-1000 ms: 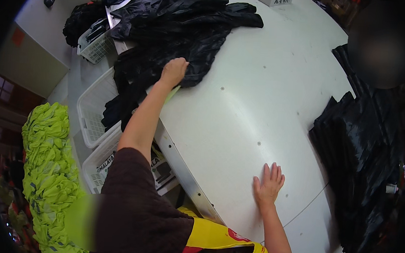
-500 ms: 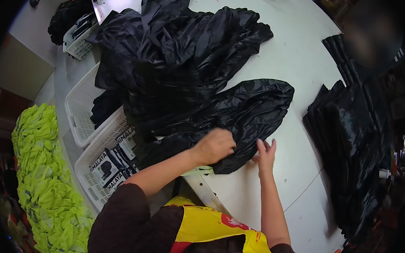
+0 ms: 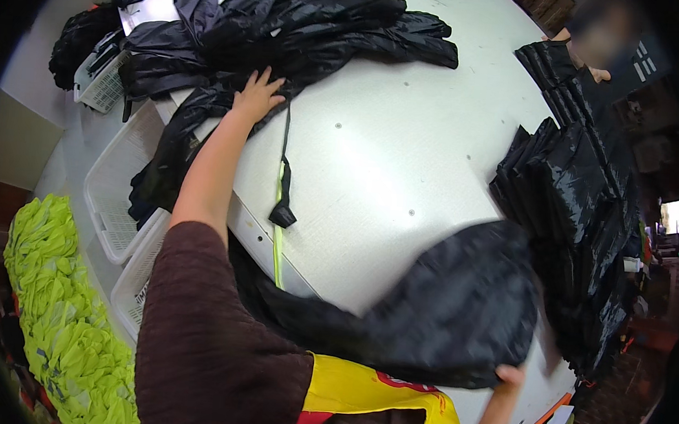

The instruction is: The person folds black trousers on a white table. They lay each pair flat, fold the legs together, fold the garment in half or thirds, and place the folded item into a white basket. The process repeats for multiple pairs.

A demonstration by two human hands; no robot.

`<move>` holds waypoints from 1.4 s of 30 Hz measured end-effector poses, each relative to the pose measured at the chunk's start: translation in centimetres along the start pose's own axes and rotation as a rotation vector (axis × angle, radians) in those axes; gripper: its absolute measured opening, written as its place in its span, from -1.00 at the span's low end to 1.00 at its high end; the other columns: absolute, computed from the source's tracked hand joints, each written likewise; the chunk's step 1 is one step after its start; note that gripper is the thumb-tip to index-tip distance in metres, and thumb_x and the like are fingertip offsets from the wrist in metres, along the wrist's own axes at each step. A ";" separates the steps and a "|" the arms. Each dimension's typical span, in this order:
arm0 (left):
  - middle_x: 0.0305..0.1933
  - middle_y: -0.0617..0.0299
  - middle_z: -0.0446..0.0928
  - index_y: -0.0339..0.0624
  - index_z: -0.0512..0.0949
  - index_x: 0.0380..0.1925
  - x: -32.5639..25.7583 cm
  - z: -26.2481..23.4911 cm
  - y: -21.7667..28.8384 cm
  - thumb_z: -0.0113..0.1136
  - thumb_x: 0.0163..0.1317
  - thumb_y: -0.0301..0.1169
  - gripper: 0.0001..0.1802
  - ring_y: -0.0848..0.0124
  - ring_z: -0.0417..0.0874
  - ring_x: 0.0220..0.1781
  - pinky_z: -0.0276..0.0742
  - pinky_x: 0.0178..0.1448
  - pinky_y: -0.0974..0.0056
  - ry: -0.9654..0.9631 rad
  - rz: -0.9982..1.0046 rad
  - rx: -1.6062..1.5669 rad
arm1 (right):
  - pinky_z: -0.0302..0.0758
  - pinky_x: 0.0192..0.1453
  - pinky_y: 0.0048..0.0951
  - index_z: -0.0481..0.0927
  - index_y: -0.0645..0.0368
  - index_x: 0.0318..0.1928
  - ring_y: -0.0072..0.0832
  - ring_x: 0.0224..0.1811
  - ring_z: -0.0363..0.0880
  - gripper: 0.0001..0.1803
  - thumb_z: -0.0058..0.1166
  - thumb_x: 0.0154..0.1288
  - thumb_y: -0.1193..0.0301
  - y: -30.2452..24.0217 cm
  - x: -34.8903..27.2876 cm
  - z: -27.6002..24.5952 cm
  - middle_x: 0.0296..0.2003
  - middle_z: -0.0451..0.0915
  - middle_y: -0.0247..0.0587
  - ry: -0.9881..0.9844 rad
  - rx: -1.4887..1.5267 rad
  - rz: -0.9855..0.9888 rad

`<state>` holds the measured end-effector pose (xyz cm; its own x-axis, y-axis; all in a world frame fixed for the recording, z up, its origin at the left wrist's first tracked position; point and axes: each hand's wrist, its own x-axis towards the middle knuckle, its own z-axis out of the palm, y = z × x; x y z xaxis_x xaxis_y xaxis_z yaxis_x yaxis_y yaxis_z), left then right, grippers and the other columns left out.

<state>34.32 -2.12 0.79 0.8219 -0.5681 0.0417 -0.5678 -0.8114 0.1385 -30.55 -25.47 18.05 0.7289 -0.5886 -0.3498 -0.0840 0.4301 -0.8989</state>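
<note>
Person stood at a white table (image 3: 390, 160), both arms out across it.

Left hand (image 3: 257, 96) lay at the near edge of a loose heap of black garments (image 3: 305, 28) at the far left of the table. Fingers spread apart and flat on the cloth; nothing pinched that I could see.

Right hand (image 3: 511, 375) was at the near right edge of the table, gripping the lower hem of one black garment (image 3: 459, 307). Fingers looked closed on the fabric, though the piece was blurred, so the exact grip was hard to read. This garment lay partly on the table and partly draped over its near edge toward the person's body.

A narrow black strap with a lime-green lining (image 3: 281, 200) trailed from the heap down across the table and over the edge.

Progress, as judged: a stack of folded black garments (image 3: 584, 205) stood along the right side of the table, so a good share appeared finished. The heap on the left remained sizeable and unsorted, so plenty seemed left. The piece in the right hand looked mid-handling, not yet laid on the stack.

Below the table on the left: white plastic baskets (image 3: 117, 188), some with black cloth hanging in them, and a pile of lime-green garments (image 3: 57, 310) on the floor side. Another person's hand (image 3: 597, 71) showed at the far right, beyond the stack.
</note>
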 end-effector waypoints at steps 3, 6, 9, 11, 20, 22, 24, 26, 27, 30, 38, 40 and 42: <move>0.46 0.33 -0.09 0.40 0.25 0.23 2.2 0.0 2.1 0.05 0.20 0.00 -0.44 0.18 -0.08 0.47 0.24 0.20 -0.29 0.000 -0.057 0.058 | 0.32 0.25 -0.23 0.25 0.35 0.21 -0.14 0.13 0.43 -0.07 0.14 -0.40 0.53 -2.7 -7.9 -4.6 0.08 0.45 -0.06 0.346 -0.277 0.127; 0.45 0.14 -0.06 0.22 0.20 0.28 1.7 0.1 4.6 0.07 0.22 -0.13 -0.40 0.13 -0.04 0.45 0.23 0.23 -0.22 0.065 -0.140 0.173 | 0.26 0.29 -0.28 0.25 0.34 0.22 -0.17 0.20 0.36 -0.13 0.12 -0.30 0.53 -0.5 -9.1 -4.6 0.14 0.40 -0.08 0.317 -0.116 0.038; 0.40 -0.05 -0.01 0.06 0.22 0.26 -4.1 -0.3 10.1 0.15 0.13 -0.18 -0.33 0.06 -0.03 0.44 0.05 0.34 -0.16 0.454 0.003 0.134 | 0.27 0.28 -0.31 0.27 0.33 0.20 -0.20 0.17 0.38 -0.17 0.17 -0.23 0.48 1.4 -6.4 -3.5 0.12 0.41 -0.09 0.294 -0.208 -0.048; 0.31 0.05 0.20 0.03 0.33 0.18 -12.1 -0.3 12.6 0.14 0.10 -0.12 -0.40 0.15 0.17 0.37 0.08 0.36 -0.05 0.140 0.368 -0.042 | 0.29 0.27 -0.33 0.29 0.31 0.18 -0.22 0.14 0.41 -0.19 0.16 -0.24 0.48 1.6 -5.4 -3.1 0.10 0.43 -0.11 0.192 -0.191 -0.038; 0.00 0.07 0.50 -0.02 0.56 -0.11 -39.6 -3.2 -12.2 0.09 0.14 -0.30 -0.71 0.15 0.39 0.20 0.03 0.29 -0.22 -0.179 -0.553 0.788 | 0.19 0.31 -0.32 0.33 0.32 0.16 -0.22 0.20 0.32 -0.12 0.25 -0.38 0.50 1.5 -8.1 -3.3 0.14 0.39 -0.14 -0.149 -0.022 -0.231; 0.08 0.02 0.48 -0.08 0.54 -0.03 -39.7 -11.3 -5.7 0.12 0.16 -0.21 -0.62 0.13 0.38 0.24 0.08 0.34 -0.10 -0.300 -0.953 0.449 | 0.23 0.28 -0.33 0.40 0.32 0.09 -0.24 0.17 0.36 -0.24 0.26 -0.30 0.52 1.7 -8.8 -3.7 0.11 0.43 -0.14 -0.323 -0.090 -0.133; 0.09 0.03 0.48 -0.17 0.48 0.05 -42.4 -11.3 -6.6 0.10 0.20 -0.21 -0.56 0.19 0.44 0.18 0.24 0.29 0.14 0.070 -0.479 -0.228 | 0.37 0.17 -0.36 0.50 0.36 -0.03 -0.21 0.06 0.46 -0.43 0.24 -0.20 0.53 2.2 -8.9 -2.8 0.02 0.51 -0.10 -0.587 -0.260 -0.123; 0.08 0.12 0.48 -0.25 0.43 0.10 -41.6 -13.7 6.0 0.03 0.28 -0.29 -0.57 0.38 0.45 0.13 0.32 0.19 0.35 0.007 -0.166 -0.988 | 0.47 -0.09 -0.39 0.57 0.34 -0.22 -0.20 -0.19 0.55 -0.70 0.15 -0.03 0.48 3.5 -8.9 -1.8 -0.22 0.59 -0.09 -0.912 -0.483 -0.291; 0.11 0.15 0.45 -0.22 0.34 0.18 -42.2 -16.0 13.5 0.11 0.23 -0.20 -0.44 0.37 0.42 0.15 0.31 0.19 0.37 -0.094 -0.095 -1.206 | 0.51 -0.21 -0.41 0.59 0.33 -0.30 -0.20 -0.32 0.58 -0.79 0.11 0.04 0.46 3.6 -9.0 -1.1 -0.33 0.61 -0.08 -1.096 -0.583 -0.353; 0.22 0.06 0.34 -0.22 0.01 0.34 -45.3 -16.8 24.5 0.29 0.01 -0.01 0.01 0.29 0.37 0.24 0.24 0.29 0.17 -0.602 0.386 -1.576 | 0.50 -0.29 -0.36 0.48 0.28 -0.23 -0.18 -0.38 0.54 -0.75 0.10 0.08 0.41 1.7 -11.5 2.8 -0.41 0.55 -0.06 -1.507 -1.094 -0.261; 0.10 0.06 0.41 -0.15 0.00 0.35 -52.4 -19.5 38.6 0.35 -0.06 -0.50 -0.02 0.39 0.51 0.02 0.40 0.10 0.34 -0.631 0.482 -1.496 | 0.46 -0.45 -0.24 0.51 0.26 -0.42 -0.11 -0.53 0.53 -0.69 0.22 -0.19 0.33 -1.3 -21.4 -10.2 -0.66 0.49 -0.13 -1.030 -1.487 -0.386; 0.09 0.14 0.42 -0.10 0.14 0.31 -52.2 -19.7 41.0 0.38 -0.06 -0.43 -0.10 0.40 0.47 0.08 0.39 0.07 0.33 -0.106 0.663 -1.175 | 0.45 -0.44 -0.25 0.51 0.26 -0.43 -0.12 -0.51 0.53 -0.73 0.19 -0.17 0.36 -2.3 -24.8 -13.3 -0.62 0.49 -0.10 -0.872 -1.564 -0.401; 0.18 0.09 0.37 -0.13 0.23 0.25 -50.4 -20.2 45.5 0.47 -0.14 -0.24 -0.09 0.29 0.35 0.24 0.32 0.22 0.19 0.190 0.977 -1.095 | 0.45 -0.43 -0.26 0.51 0.27 -0.45 -0.13 -0.48 0.52 -0.76 0.16 -0.16 0.38 -4.1 -30.4 -14.7 -0.57 0.50 -0.06 -0.644 -1.695 -0.296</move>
<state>-32.01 -7.63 25.00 0.1854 -0.7192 0.6696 -0.6422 0.4271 0.6365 -62.36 -19.33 28.48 0.9279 -0.0092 -0.3727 -0.1362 -0.9390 -0.3159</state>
